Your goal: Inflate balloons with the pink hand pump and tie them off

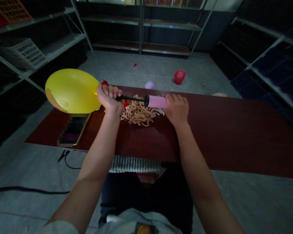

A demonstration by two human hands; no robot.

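A large yellow balloon (73, 91), inflated, hangs off to the left of my left hand (109, 96). That hand is closed around the balloon's neck and the black nozzle end of a hand balloon pump (157, 101). The pump lies roughly level, its black rod (134, 98) showing between my hands. My right hand (177, 109) is wrapped round the far end of its pink barrel. Beneath the pump, a heap of tan, uninflated long balloons (139, 113) rests on the dark red table (219, 130), with something red and yellow partly hidden behind it.
A phone (74, 130) lies at the table's left, under the yellow balloon. On the floor beyond are a red balloon (179, 76), a purple balloon (149, 85) and a small red piece (134, 65). Shelves (141, 22) line the room; a white basket (29, 53) stands left.
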